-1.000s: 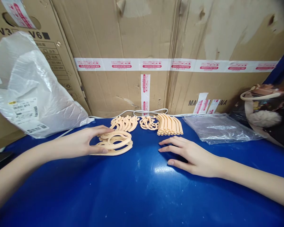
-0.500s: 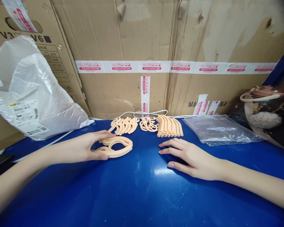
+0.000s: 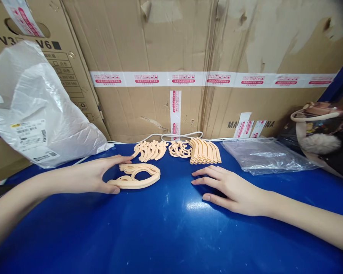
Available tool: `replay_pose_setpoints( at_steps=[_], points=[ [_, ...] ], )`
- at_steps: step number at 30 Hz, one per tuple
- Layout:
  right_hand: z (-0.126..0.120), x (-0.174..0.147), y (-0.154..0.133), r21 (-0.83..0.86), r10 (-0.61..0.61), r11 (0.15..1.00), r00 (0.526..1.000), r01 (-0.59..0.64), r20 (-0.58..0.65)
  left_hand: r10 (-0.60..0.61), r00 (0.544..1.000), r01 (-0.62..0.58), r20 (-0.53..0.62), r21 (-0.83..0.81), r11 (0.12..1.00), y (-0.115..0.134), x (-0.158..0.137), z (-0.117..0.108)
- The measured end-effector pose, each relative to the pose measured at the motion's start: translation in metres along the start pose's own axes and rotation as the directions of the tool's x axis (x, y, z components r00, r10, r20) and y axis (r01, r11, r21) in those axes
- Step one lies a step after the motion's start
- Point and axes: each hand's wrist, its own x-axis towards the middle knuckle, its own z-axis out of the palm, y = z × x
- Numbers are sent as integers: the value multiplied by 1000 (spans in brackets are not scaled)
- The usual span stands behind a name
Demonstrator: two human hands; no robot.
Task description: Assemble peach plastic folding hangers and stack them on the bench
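Across the blue table (image 3: pixel 171 236) from me, the left hand (image 3: pixel 91 177) curves its thumb and fingers wide around the near-left end of a looped beige bundle (image 3: pixel 140 184), though I can't tell whether the thumb touches it. That bundle lies just in front of the small beige hooks (image 3: pixel 152 151). Well to its side, the right hand (image 3: pixel 231 190) spreads its fingers, holding nothing, near the row of beige bars (image 3: pixel 204 152).

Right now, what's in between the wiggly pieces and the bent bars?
A little pile of loops lies between the wiggly pieces and the bent bars. You can see it in the head view.
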Motion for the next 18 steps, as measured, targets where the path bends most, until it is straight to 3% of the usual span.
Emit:
replay_pose_setpoints(
  at_steps=[18],
  points=[
    [-1, 0, -1, 17, -5, 1000, 1000, 5, -8, 40, 996, -42, -78, -19, 999, 11, -3, -3]
  ],
)
